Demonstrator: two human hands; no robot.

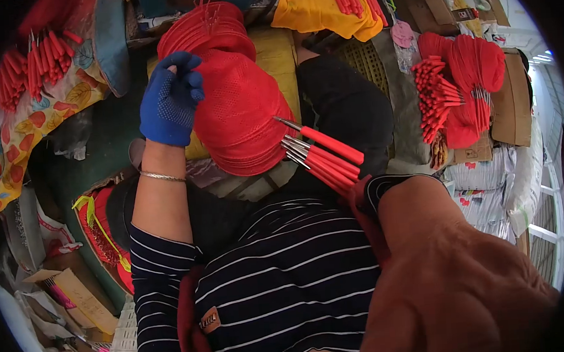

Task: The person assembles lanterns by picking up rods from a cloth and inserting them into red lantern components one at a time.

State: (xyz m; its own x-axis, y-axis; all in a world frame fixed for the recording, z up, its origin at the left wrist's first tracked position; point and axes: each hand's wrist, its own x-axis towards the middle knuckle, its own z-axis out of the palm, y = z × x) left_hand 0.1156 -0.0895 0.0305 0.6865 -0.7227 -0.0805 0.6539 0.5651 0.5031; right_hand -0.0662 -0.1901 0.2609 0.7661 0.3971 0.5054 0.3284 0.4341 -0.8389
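Note:
My left hand (pixel 173 99), in a blue dotted glove with one bare fingertip, is raised beside a stack of red mesh pieces (pixel 239 107). Its fingers are loosely curled and apart, and nothing shows between them. Several red-handled metal rods (pixel 332 150) fan out from the stack's lower right edge. My bare right hand (pixel 459 281) looms large near the camera at the lower right, its back in view and its fingers hidden. The stack rests on a yellow cushioned surface (pixel 272 63), with more red mesh bunched at its top.
Red-handled rods (pixel 435 99) and folded red mesh (pixel 475 64) lie at the right. More rods (pixel 49 58) rest on leaf-patterned cloth (pixel 34 133) at the left. Yellow cloth (pixel 323 9) holds rods at the top. A cardboard box (pixel 83 301) stands lower left.

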